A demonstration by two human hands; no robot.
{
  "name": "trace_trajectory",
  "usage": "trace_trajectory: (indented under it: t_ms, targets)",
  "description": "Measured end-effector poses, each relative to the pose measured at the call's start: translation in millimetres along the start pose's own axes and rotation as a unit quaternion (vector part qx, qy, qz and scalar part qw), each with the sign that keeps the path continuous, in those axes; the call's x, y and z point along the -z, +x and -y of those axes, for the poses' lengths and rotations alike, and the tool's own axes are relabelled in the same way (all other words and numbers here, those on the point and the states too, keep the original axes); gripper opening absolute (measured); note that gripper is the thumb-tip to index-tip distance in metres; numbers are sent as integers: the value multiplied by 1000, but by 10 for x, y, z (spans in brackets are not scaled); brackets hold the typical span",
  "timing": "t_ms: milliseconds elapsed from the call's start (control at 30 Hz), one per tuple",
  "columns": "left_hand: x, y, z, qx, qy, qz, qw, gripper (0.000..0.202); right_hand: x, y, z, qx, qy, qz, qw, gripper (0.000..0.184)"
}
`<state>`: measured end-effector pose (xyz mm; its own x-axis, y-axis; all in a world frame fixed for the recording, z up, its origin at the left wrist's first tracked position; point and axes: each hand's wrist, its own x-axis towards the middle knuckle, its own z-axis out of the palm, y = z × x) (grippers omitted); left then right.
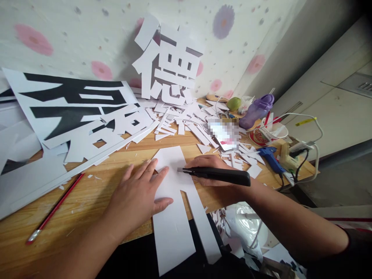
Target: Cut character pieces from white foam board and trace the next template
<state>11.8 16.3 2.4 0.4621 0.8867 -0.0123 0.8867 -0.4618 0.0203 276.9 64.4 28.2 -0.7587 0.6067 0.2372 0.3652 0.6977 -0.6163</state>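
My right hand [207,164] is gripping a slim black-handled utility knife [223,175], its blade pointing left over the flat, forked white board piece [173,232], which is stretching lengthwise toward me beneath my spread left hand [139,193].

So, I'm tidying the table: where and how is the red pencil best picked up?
Probably mid-shaft: pinch the red pencil across its width from above, with the left hand, which is nearer. It lies flat on the wooden table, slim and uncovered there, while its far end sits close to white board.
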Motion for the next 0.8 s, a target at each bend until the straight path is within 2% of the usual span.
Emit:
trace_trajectory:
  t_ms: [167, 267, 333, 400, 467, 500, 567, 667, 800]
  targets:
    - [2, -2, 3, -2, 7, 5, 1000, 72, 25, -13, -46, 7, 27, 21, 999, 34]
    - [12, 6, -1, -2, 9, 8, 1000, 73, 8, -33, -71, -13, 72, 11, 997, 33]
    - [26, 12, -9, 0, 9, 17, 1000, 73, -26, -24, -87, -40, 107, -40, 993, 31]
    - [42, 14, -16, 2, 8, 25, 1000, 74, -78, 38, -98, -67, 117, -135, 982, 27]
    - [51, 11, -19, 3, 7, 27, 1000, 74, -148, 169, -101, -89, 105, -212, 968, 30]
    - [52, 7, -19, 1, 6, 27, 1000, 75, -190, 254, -101, -94, 99, -228, 964, 33]
    - [51, 0, -18, -2, 3, 21, 1000, 75, -284, 441, -105, -92, 99, -221, 966, 37]
    - [47, -6, -20, -2, -5, 11, 1000, 75, -431, 666, -124, -86, 110, -220, 965, 30]
    - [47, -6, -31, 0, -14, 6, 1000, 74, -551, 745, -135, -95, 93, -230, 964, 30]
